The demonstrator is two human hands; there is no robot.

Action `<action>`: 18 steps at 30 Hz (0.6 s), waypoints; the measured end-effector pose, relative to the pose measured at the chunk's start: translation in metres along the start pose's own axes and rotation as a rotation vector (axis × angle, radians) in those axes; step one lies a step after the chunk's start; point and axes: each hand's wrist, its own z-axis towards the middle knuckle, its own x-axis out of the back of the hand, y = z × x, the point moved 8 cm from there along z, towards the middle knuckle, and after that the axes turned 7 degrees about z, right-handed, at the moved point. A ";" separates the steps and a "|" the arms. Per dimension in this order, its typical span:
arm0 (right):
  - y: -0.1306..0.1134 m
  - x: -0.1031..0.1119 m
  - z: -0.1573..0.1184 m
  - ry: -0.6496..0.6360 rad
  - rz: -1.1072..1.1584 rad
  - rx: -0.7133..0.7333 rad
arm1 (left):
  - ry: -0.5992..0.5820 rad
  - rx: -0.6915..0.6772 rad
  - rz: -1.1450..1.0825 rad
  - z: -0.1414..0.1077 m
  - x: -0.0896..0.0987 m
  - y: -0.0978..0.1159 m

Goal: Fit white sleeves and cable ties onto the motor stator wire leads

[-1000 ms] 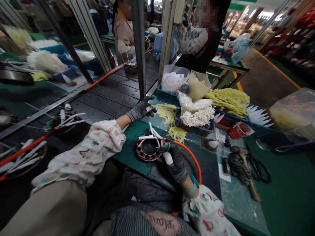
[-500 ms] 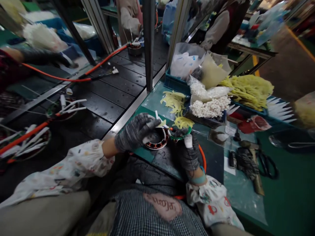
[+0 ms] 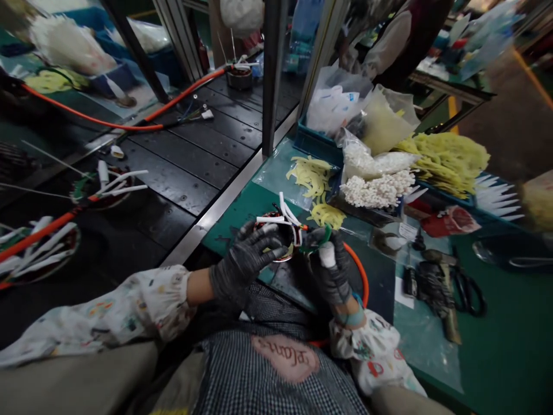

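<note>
A round copper-wound ring part (image 3: 283, 257) with white sleeves (image 3: 285, 212) standing up from it is between my two gloved hands, over the dark mat. My left hand (image 3: 248, 259) lies at its left side, fingers spread and touching the ring and sleeves. On the right, my right hand (image 3: 332, 268) is wrapped round the green edge (image 3: 322, 237) of the part, and the thumb has a white wrap. An orange cable (image 3: 360, 271) curves behind my right hand. Yellow curved pieces (image 3: 327, 214) lie just beyond the part.
Beyond are a bundle of white tubes (image 3: 375, 187), a yellow pile (image 3: 453, 158) and plastic bags (image 3: 389, 118). A tool (image 3: 440, 294) and black scissors (image 3: 475, 294) lie right. Wired ring parts (image 3: 110, 187) sit on the dark slatted surface (image 3: 181, 178), left. A person stands behind.
My left hand has come down lower over the ring, and its fingers have spread. More white sleeves now show above the part. A co-worker's dark-gloved hand has left the far left table.
</note>
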 end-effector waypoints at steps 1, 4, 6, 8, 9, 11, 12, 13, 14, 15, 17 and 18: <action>-0.005 -0.009 -0.001 -0.074 -0.023 0.026 | -0.004 0.048 0.012 -0.003 -0.001 -0.001; -0.024 -0.042 -0.005 -0.327 -0.241 0.216 | -0.001 0.054 -0.183 -0.011 -0.005 -0.004; -0.029 -0.062 -0.009 -0.437 -0.515 0.364 | 0.042 -0.004 -0.374 -0.012 0.001 -0.010; -0.025 -0.075 -0.013 -0.476 -0.774 0.458 | 0.078 -0.024 -0.480 -0.010 0.012 -0.021; -0.020 -0.081 -0.015 -0.495 -0.874 0.487 | 0.088 -0.004 -0.507 -0.007 0.018 -0.029; -0.012 -0.089 -0.020 -0.537 -0.986 0.516 | 0.127 0.114 -0.557 -0.001 0.027 -0.052; -0.010 -0.092 -0.022 -0.547 -0.998 0.521 | 0.155 0.198 -0.569 0.004 0.031 -0.067; -0.009 -0.094 -0.023 -0.552 -0.987 0.520 | 0.185 0.280 -0.569 0.009 0.033 -0.081; -0.009 -0.095 -0.023 -0.547 -0.961 0.515 | 0.198 0.352 -0.577 0.016 0.032 -0.094; -0.011 -0.095 -0.022 -0.528 -0.928 0.511 | 0.184 0.401 -0.608 0.025 0.028 -0.104; -0.015 -0.095 -0.021 -0.485 -0.884 0.508 | 0.008 0.399 -0.785 0.048 0.008 -0.109; -0.016 -0.094 -0.021 -0.463 -0.878 0.510 | -0.130 0.355 -0.908 0.057 -0.003 -0.102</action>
